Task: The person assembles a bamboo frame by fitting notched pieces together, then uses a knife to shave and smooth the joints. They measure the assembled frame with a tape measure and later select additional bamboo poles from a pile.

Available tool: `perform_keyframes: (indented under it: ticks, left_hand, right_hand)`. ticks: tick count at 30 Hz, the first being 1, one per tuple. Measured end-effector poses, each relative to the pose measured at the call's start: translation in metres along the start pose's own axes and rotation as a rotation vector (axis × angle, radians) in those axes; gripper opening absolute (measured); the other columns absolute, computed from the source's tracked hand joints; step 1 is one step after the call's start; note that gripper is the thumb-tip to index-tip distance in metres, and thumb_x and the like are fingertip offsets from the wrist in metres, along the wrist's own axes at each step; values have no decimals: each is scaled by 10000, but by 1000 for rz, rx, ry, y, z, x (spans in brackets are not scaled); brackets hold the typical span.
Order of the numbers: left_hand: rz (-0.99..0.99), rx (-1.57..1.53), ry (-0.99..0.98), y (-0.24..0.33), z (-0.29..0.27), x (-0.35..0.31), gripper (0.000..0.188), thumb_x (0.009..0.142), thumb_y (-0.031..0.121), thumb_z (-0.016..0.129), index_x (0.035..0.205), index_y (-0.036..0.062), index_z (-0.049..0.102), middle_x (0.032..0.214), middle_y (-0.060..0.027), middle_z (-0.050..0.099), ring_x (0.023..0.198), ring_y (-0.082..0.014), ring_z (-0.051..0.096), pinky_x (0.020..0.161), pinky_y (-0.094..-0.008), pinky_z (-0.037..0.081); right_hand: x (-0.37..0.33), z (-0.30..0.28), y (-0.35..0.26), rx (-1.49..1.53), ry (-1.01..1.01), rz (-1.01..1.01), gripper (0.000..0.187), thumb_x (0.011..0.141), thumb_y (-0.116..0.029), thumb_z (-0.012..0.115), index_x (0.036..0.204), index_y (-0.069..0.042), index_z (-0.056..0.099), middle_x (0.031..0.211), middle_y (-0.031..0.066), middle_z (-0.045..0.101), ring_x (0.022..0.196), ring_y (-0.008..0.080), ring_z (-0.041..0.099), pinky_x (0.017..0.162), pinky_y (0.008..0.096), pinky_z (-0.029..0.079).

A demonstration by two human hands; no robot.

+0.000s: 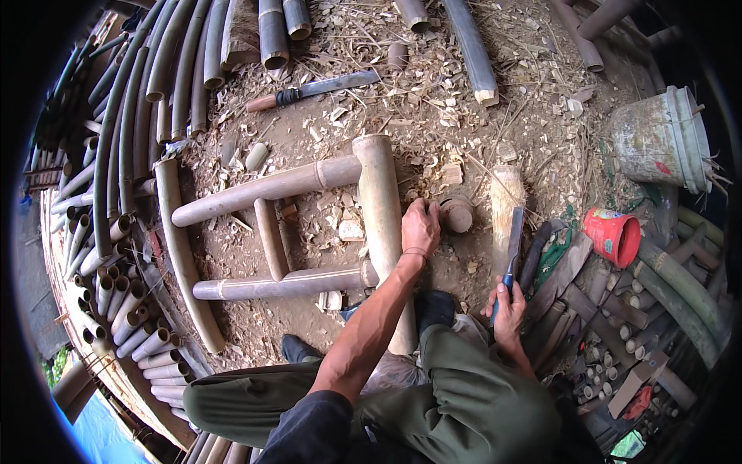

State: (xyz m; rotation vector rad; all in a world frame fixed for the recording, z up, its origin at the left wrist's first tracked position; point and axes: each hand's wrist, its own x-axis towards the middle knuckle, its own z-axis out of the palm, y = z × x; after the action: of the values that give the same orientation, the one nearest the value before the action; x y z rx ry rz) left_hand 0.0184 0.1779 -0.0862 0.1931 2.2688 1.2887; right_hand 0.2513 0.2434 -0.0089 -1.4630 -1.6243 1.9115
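A bamboo frame lies on the ground before me, with a thick pale post [376, 182] on its right, two long rails [267, 189] and a short crosspiece [269, 240]. My left forearm crosses over the post. My left hand [420, 230] is closed beside it, fingers curled down next to a short round wooden block [457, 213]; what they grip is hidden. In my right hand [508, 313] is a chisel [515, 243], its blue handle in my fist and its flat metal blade pointing away from me. A pale, shaved piece of wood [506, 189] is behind the blade.
Wood shavings cover the dirt floor. A wooden-handled machete [313, 89] lies beyond the frame. Bamboo poles [124, 147] are stacked at left, with cut lengths [127, 305] below. A dirty white bucket [657, 139], a red tub [612, 236] and bamboo offcuts [607, 371] are at right.
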Motion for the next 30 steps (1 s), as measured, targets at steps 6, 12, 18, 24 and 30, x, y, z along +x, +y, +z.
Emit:
perform_keyframes:
  ticks: [6, 12, 18, 24, 30]
  left_hand:
    - [-380, -1016, -234, 25, -30, -28, 210, 963, 240, 624, 986, 38, 572, 865, -68, 654, 757, -182, 681, 686, -302, 582]
    - [-305, -1043, -367, 47, -37, -96, 216, 962, 210, 624, 1000, 1, 587, 909, -75, 659, 801, -166, 669, 768, -326, 581]
    - [-202, -864, -361, 29, -32, -125, 243, 970, 212, 615, 1018, -26, 601, 909, -80, 663, 819, -155, 665, 786, -329, 577]
    - [-237, -861, -306, 18, -14, -116, 242, 960, 209, 630, 1048, -16, 606, 938, -88, 673, 813, -157, 661, 749, -297, 559]
    - [-120, -257, 8, -21, 3, -55, 306, 876, 203, 681, 1079, -23, 641, 921, -118, 704, 807, -173, 675, 744, -314, 535]
  right_hand:
    - [-13, -2, 6, 68, -41, -44, 224, 981, -145, 547, 1137, 13, 525, 710, 32, 537, 498, 75, 464, 483, 255, 475]
    - [4, 41, -40, 128, -180, -203, 236, 899, -100, 659, 1068, 5, 531, 887, 87, 673, 505, 71, 513, 446, 220, 423]
    - [21, 48, -48, 69, -273, -138, 243, 871, -101, 696, 1051, -14, 558, 792, 49, 662, 539, 65, 557, 437, 199, 434]
    - [45, 45, -52, -58, -251, -129, 248, 853, -58, 696, 1051, -23, 551, 746, 22, 624, 549, 62, 531, 447, 213, 443]
    - [99, 62, -34, -338, -80, -210, 195, 840, -92, 727, 992, -42, 616, 778, -13, 628, 573, 65, 523, 463, 249, 439]
